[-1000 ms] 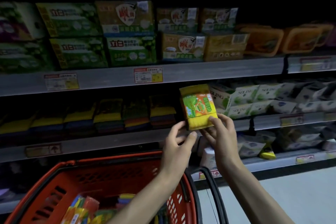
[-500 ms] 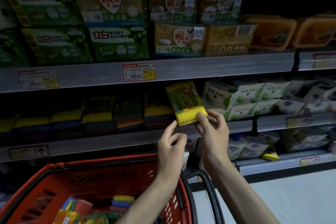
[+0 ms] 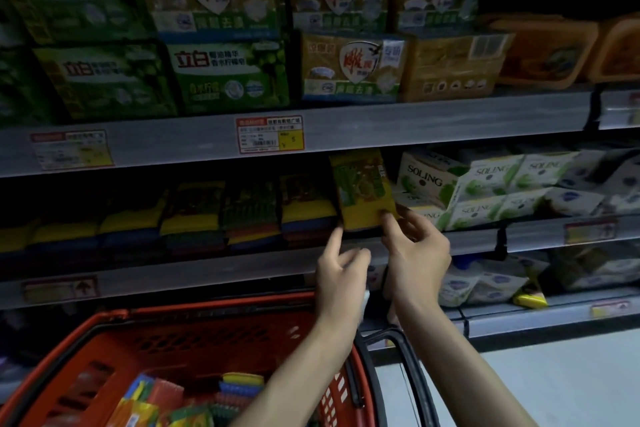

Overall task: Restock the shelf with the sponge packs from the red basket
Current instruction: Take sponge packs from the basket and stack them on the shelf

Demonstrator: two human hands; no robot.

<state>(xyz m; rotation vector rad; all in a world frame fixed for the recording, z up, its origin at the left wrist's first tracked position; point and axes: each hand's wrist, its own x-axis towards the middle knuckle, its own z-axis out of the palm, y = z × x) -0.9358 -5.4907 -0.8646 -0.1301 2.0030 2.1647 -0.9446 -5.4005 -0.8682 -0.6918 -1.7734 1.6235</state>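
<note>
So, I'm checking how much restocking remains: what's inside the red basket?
Several colourful sponge packs lie in the red basket, loosely piled. The left arm and the picture's lower edge cover the rest.

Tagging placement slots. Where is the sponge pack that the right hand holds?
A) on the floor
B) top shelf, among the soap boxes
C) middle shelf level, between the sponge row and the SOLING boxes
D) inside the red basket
C: the right hand pinches the sponge pack by its lower edge, upright between the sponge row and the SOLING boxes.

right hand pinches sponge pack at shelf; left hand beside
</note>
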